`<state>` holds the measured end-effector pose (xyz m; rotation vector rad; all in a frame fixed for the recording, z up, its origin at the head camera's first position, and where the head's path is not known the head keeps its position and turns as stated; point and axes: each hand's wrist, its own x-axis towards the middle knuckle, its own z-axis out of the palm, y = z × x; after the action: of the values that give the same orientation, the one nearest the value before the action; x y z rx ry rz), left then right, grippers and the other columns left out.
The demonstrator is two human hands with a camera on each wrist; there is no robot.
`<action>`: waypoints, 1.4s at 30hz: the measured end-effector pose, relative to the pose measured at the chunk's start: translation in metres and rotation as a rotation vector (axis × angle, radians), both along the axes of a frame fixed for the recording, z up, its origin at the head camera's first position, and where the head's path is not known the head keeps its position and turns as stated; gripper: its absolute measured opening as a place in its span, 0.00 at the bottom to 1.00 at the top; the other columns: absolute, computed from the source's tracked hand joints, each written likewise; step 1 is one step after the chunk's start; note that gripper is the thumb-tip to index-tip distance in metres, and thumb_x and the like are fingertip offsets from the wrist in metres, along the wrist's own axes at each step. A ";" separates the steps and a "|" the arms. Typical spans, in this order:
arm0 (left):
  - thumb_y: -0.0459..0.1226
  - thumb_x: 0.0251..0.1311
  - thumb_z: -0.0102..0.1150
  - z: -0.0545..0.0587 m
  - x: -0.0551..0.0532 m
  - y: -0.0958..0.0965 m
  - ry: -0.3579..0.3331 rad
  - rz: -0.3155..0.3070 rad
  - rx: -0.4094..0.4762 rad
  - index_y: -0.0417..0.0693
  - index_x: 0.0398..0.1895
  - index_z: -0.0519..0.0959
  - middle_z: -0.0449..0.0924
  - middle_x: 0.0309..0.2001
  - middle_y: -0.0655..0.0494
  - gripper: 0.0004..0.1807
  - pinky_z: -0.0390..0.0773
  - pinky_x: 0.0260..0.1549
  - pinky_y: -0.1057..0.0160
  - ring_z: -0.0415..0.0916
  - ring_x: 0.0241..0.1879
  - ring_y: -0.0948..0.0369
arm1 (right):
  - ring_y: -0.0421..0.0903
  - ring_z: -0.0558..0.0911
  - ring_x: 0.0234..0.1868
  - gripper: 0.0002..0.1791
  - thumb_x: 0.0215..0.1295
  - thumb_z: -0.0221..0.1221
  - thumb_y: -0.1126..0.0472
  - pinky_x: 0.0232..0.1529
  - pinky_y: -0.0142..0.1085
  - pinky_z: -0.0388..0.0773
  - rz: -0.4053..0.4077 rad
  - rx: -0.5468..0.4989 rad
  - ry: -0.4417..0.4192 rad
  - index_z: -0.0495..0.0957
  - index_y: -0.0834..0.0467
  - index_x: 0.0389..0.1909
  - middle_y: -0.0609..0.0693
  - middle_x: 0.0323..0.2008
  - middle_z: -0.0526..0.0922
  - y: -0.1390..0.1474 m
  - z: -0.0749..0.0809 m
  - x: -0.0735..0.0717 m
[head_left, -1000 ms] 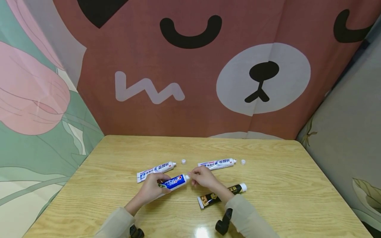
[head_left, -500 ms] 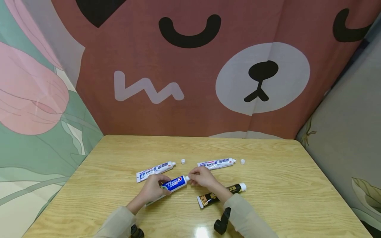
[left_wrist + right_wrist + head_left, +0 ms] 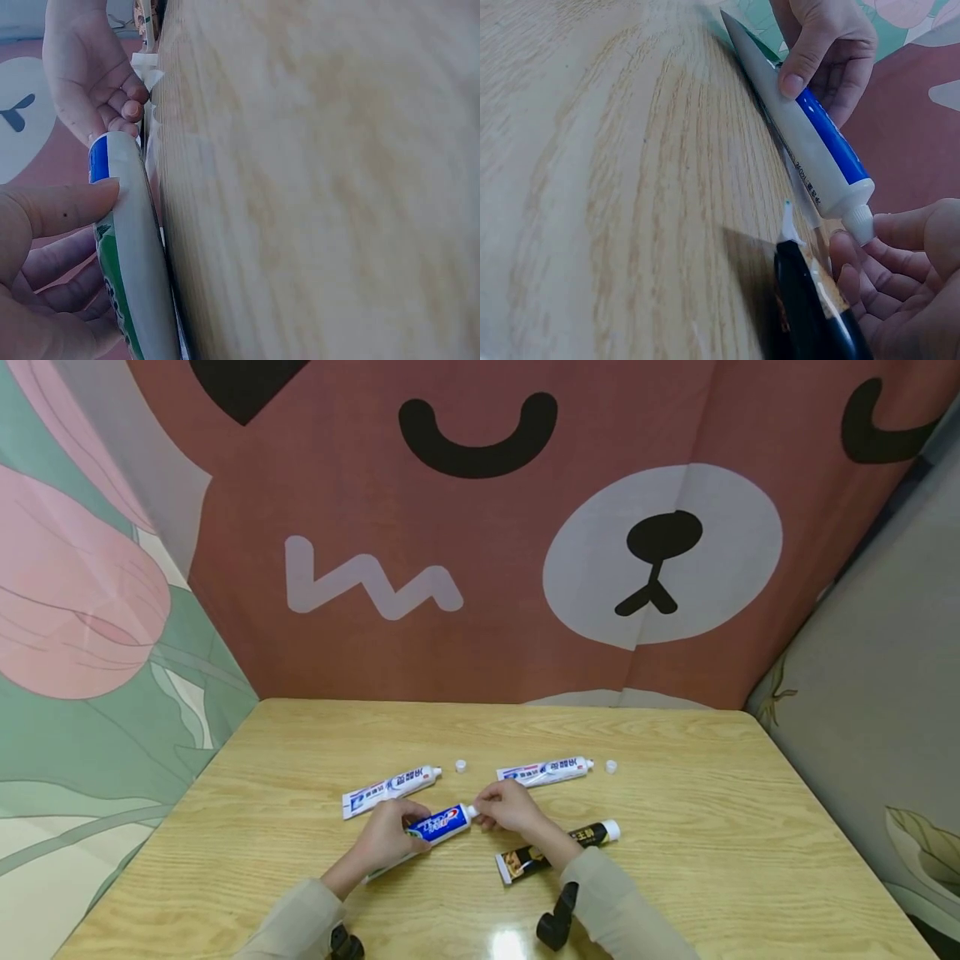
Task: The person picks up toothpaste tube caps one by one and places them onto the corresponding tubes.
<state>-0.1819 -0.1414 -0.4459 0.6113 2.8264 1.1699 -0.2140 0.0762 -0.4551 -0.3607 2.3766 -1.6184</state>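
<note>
My left hand (image 3: 384, 837) grips a blue and white toothpaste tube (image 3: 444, 823) by its body, thumb on the near side and fingers behind. The tube slants low over the table, nozzle end to the right. My right hand (image 3: 513, 807) is at that end, and in the right wrist view its thumb and fingers pinch the small white ribbed cap (image 3: 859, 223). The cap sits on the tube's neck. In the left wrist view the tube's white and green back (image 3: 139, 247) shows, with the right hand's curled fingers (image 3: 120, 105) beyond its end.
Behind the hands lie two white toothpaste tubes, one on the left (image 3: 392, 792) and one on the right (image 3: 555, 772). Small white caps stand beside them, left (image 3: 461, 766) and right (image 3: 611, 767). A black toothpaste tube (image 3: 596, 835) with a white cap lies partly under my right forearm.
The blue and white tube has turned slightly in my left hand, and more of its tail end shows below the hand. My right hand stays at the cap.
</note>
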 end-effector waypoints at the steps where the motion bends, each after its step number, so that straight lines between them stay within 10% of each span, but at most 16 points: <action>1: 0.29 0.36 0.72 0.000 0.000 0.000 0.003 -0.001 -0.001 0.36 0.37 0.81 0.81 0.34 0.51 0.18 0.75 0.32 0.65 0.76 0.33 0.59 | 0.43 0.78 0.19 0.07 0.60 0.55 0.69 0.20 0.34 0.76 -0.002 0.005 0.000 0.79 0.70 0.32 0.57 0.22 0.82 0.000 0.000 0.000; 23: 0.29 0.44 0.67 0.003 -0.001 -0.003 0.001 -0.045 0.019 0.32 0.39 0.79 0.81 0.36 0.47 0.16 0.77 0.34 0.62 0.77 0.35 0.56 | 0.46 0.78 0.17 0.05 0.58 0.59 0.67 0.17 0.33 0.74 -0.031 0.137 0.126 0.79 0.66 0.28 0.53 0.19 0.79 0.004 0.005 -0.002; 42: 0.27 0.45 0.66 0.019 -0.012 -0.017 -0.014 0.159 0.202 0.32 0.39 0.79 0.80 0.35 0.46 0.15 0.76 0.34 0.65 0.76 0.34 0.56 | 0.42 0.76 0.19 0.09 0.53 0.61 0.67 0.20 0.32 0.72 -0.066 0.105 0.251 0.78 0.69 0.34 0.51 0.22 0.79 -0.005 0.017 -0.016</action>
<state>-0.1942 -0.1587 -0.4272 0.3886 2.8110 1.4924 -0.2303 0.0717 -0.4381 -0.4958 2.6723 -1.5477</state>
